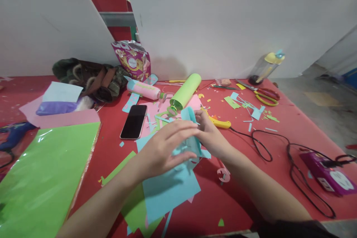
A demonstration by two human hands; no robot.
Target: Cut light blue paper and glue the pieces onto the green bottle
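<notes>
Over the middle of the red table, a curled piece of light blue craft paper (191, 114) stands between my two hands. My right hand (209, 133) grips its right edge, with the fingertips partly hidden behind it. My left hand (164, 145) is beside it on the left, fingers stretched out and thumb apart; whether the fingertips press on the paper I cannot tell. Below my hands lies a flat light blue sheet (173, 193), partly over green paper (136, 208). Just beyond is a green paper-wrapped bottle (186, 92) on its side.
A phone (134, 122), pink-wrapped bottle (145, 90) and snack bag (133, 59) lie left of centre. A yellow-handled tool (220, 122) trails a cord towards a purple power strip (326, 173). Scissors (262, 93), paper scraps (255, 111) and a clear bottle (267, 67) are right; green sheets (47, 178) left.
</notes>
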